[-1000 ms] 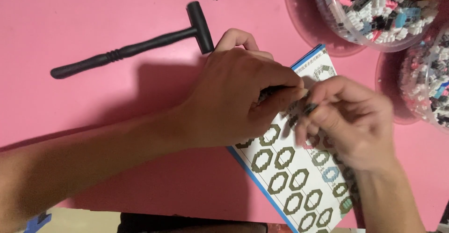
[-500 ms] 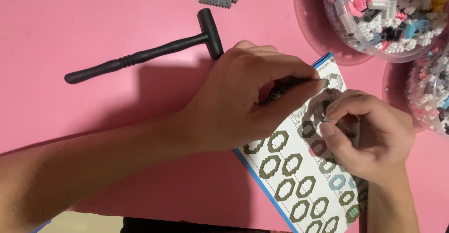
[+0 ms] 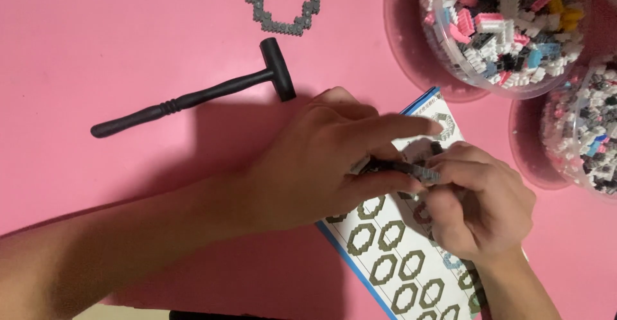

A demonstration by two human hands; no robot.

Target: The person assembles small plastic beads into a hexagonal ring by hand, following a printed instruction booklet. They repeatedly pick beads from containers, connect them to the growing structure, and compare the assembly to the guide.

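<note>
My left hand [image 3: 321,166] and my right hand [image 3: 479,201] meet over a white instruction sheet [image 3: 392,256] with a blue edge and rows of grey-green ring shapes. Both pinch a thin dark grey strip of small building bricks [image 3: 402,166] held just above the sheet. The left fingers grip its left part, and the right fingertips press on its right end. Much of the strip is hidden by my fingers.
A small black hammer [image 3: 193,98] lies on the pink table [image 3: 96,37] to the upper left. A grey brick ring outline [image 3: 283,5] sits at the top. Two clear tubs of mixed small bricks [image 3: 508,24] [image 3: 591,133] stand at the right.
Both hands have stayed together over the sheet. The right hand has closed in on the strip's end, and the left index finger now stretches out above it.
</note>
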